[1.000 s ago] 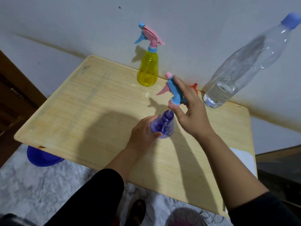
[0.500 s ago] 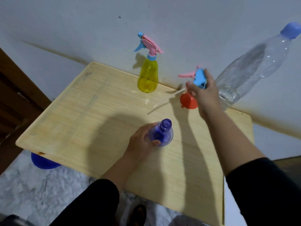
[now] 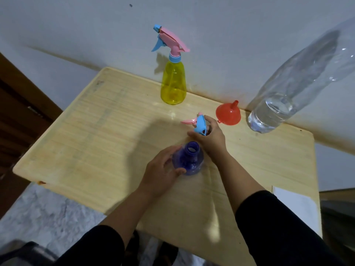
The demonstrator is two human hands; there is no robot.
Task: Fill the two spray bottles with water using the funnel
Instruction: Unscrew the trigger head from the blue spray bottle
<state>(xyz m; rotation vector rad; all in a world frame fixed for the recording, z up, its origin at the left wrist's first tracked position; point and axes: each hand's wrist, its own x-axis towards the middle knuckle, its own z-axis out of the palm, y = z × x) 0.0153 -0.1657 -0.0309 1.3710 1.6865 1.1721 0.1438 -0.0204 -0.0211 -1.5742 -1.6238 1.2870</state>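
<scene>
Your right hand (image 3: 210, 138) has come back from the far side of the table (image 3: 80, 143), near the big water bottle (image 3: 284, 104), and now sits just behind the purple bottle (image 3: 189, 160). It still has its fingers curled round the blue and pink spray top (image 3: 198, 124). A moment ago that hand was up by the red funnel (image 3: 228, 114) and partly hid it. Now you can see the funnel plainly, lying mouth-down with its spout pointing up, between the spray top and the water bottle. Your left hand (image 3: 163, 169) has not moved away: its fingers wrap the side of the purple bottle and keep it standing.

You are near the start, I think. The purple bottle is open and I see no water in it. The yellow bottle (image 3: 173, 84) stands at the back by the wall with its spray top still on. The water bottle stands at the back right, with some water in the bottom.

You still need to let go of the spray top, put the funnel in, pour, and then do the yellow one.
</scene>
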